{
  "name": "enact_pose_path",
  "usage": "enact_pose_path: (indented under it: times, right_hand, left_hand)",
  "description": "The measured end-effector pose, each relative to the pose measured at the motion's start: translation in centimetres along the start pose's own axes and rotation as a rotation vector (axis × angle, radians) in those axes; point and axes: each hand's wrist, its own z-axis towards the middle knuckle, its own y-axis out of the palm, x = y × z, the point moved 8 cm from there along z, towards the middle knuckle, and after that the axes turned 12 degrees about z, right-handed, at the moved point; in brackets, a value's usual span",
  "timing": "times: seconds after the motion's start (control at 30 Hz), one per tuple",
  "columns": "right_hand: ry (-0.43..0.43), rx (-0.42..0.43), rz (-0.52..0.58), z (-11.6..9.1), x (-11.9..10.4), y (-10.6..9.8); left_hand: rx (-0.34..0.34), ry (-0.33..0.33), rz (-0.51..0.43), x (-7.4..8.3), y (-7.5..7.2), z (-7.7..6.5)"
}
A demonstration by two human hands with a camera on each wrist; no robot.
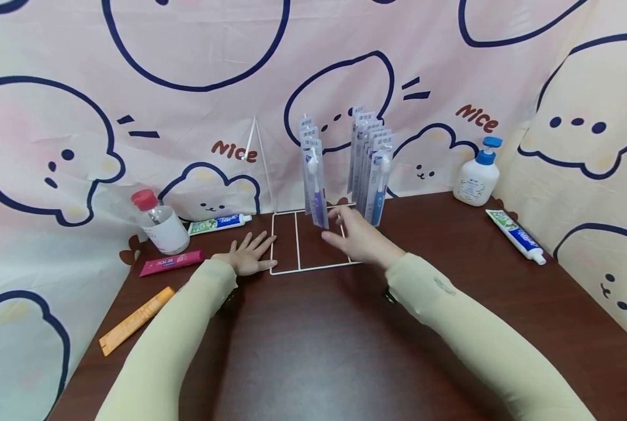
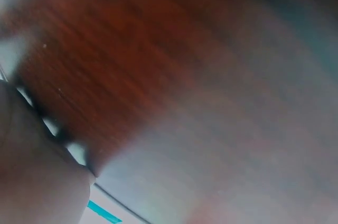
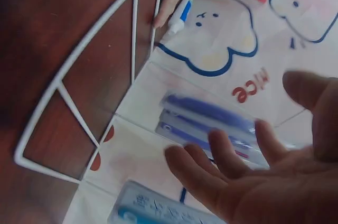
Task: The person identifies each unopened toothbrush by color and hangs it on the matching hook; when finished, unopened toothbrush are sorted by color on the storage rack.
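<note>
My left hand [image 1: 247,255] lies palm down with its fingers spread, thumb and fingertips at the left side of a white wire rack [image 1: 298,241]. Above the rack's base hang packaged toothbrushes in two groups: purple ones [image 1: 317,193] in the middle and blue ones [image 1: 378,190] to the right. My right hand [image 1: 363,238] is just beside the bottom of the front purple package, fingers loosely bent and apart, holding nothing. In the right wrist view, the fingers overlap the purple packages [image 3: 203,123], and a blue package [image 3: 153,207] shows below.
On the left are a red-capped clear bottle [image 1: 168,231], a toothpaste tube [image 1: 218,224], a pink tube [image 1: 171,263] and an orange tube [image 1: 137,320]. A pump bottle [image 1: 476,180] and another toothpaste tube [image 1: 516,237] are on the right. A cartoon-printed curtain backs the table.
</note>
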Motion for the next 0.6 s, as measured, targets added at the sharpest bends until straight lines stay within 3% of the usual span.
enact_pose_path:
  times: [0.13,0.27,0.5,0.6]
  right_hand:
    - [-0.010,-0.078,-0.102,-3.7,0.5,-0.3]
    - [-0.025,-0.090,-0.181,-6.2,2.0,-2.5]
    - [0.075,-0.050,-0.253,-7.8,7.1,-7.9]
    - [0.124,-0.032,-0.261,-8.4,9.0,-10.2]
  left_hand:
    - [0.003,0.005,0.002,0.1,-0.5,-0.6]
    - [-0.021,0.008,-0.015,0.3,-1.4,-1.1]
    - [-0.111,0.007,-0.026,0.7,-3.0,-2.0]
    - [-0.129,0.027,-0.088,1.1,-3.8,-2.6]
